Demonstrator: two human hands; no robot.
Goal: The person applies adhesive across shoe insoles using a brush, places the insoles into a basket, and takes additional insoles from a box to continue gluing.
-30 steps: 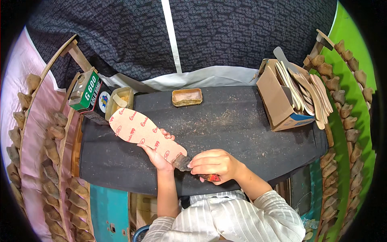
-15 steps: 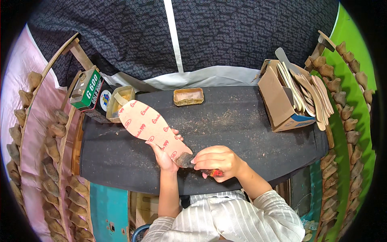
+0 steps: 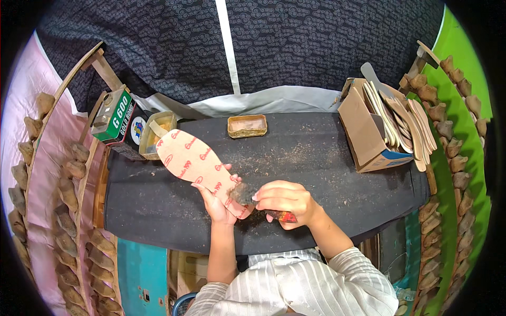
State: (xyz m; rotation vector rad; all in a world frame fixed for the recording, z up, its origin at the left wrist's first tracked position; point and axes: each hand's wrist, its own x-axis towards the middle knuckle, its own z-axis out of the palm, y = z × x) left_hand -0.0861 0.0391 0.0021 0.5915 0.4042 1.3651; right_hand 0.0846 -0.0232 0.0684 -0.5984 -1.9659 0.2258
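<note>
A: What are the hands doing?

B: The left hand (image 3: 217, 207) grips a shoe sole (image 3: 188, 158), pink-tan with red print, thumb on the near edge, fingers at the far edge. The right hand (image 3: 289, 201) is closed around a dark, ragged-headed tool (image 3: 243, 194) with a red-patterned handle.

A: How far along is the work?

B: Under way, I'd judge. The tool's head lies over the sole's narrow end, between the hands; the wide end, beyond the left hand, is clear of it. The print shows no plain change, so how much is done I cannot tell.

A: And what is left?

B: Beyond the right hand, to its right, a cardboard box (image 3: 360, 131) holds many more soles (image 3: 405, 120). Whether those are finished or waiting cannot be told.
</note>
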